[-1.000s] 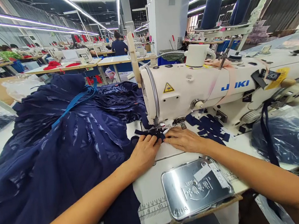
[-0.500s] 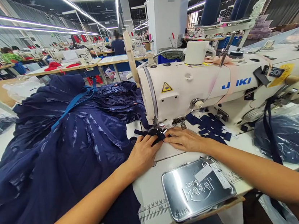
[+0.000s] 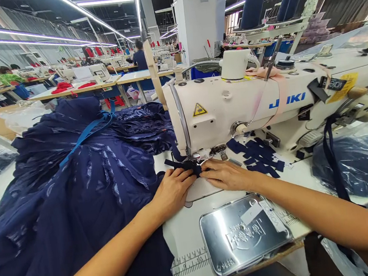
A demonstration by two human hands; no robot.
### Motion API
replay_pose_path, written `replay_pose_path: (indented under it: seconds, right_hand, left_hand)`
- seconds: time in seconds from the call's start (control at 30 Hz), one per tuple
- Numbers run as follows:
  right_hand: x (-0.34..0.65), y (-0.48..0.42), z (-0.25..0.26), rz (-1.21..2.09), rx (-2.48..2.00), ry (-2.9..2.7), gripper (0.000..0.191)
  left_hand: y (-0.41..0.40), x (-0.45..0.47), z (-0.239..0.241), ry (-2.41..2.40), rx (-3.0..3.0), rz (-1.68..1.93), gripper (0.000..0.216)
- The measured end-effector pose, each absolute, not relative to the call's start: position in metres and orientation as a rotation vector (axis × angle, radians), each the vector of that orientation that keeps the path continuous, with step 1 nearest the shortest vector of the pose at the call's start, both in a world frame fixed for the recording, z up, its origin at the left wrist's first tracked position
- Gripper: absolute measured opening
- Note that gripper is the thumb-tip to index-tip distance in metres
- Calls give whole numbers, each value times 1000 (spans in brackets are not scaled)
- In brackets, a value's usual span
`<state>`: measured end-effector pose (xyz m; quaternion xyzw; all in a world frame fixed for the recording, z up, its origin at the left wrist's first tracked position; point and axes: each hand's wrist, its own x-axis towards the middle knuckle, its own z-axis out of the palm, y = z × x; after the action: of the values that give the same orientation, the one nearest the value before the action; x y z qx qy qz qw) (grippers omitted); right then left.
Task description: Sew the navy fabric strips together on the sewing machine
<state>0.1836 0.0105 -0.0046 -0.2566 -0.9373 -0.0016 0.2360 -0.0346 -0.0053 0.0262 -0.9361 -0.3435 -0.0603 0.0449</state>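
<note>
A white sewing machine (image 3: 221, 111) stands before me, its needle area low at the left end. Just under its presser foot lies a dark navy fabric strip (image 3: 181, 164). My left hand (image 3: 173, 188) presses the strip from the left, fingers bent over it. From the other side my right hand (image 3: 224, 174) pinches the strip's near edge, with fingertips close to the foot. Both hands almost meet there, and the fingers partly hide the cloth. A large heap of navy garments (image 3: 75, 178) with a blue tie (image 3: 83, 134) spreads left of my left hand.
Small navy fabric pieces (image 3: 260, 155) are scattered right of the needle area. A shiny metal tin (image 3: 244, 233) sits at the table's front edge, over a printed ruler (image 3: 189, 262). Plastic-wrapped navy cloth (image 3: 357, 161) lies at right. Thread cones (image 3: 254, 1) stand behind.
The view has shifted slightly, so the machine appears a little further left. Both hands stay at the presser foot, with the left fingers lying a bit flatter on the strip.
</note>
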Motion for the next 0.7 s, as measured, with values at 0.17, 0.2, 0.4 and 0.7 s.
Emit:
replay_pose_path:
  seconds: [0.17,0.2,0.4,0.7]
  right_hand:
    - [181,9,-2,-82,-702,-2608,25]
    - [180,9,-1,-107,-711,-2614,24]
    - [178,13,-3,-221,-746,-2609,23]
    - [186,19,-5,-122,-808,-2596,31]
  left_hand:
    - [-5,-33,28,-1091,-2851,-161,41]
    - [-4,-33,28,-1102,-2851,-156,41]
    - [2,-34,27,-1140,-2860,-164,45]
    - [21,-36,26,-1129,-2885,-245,48]
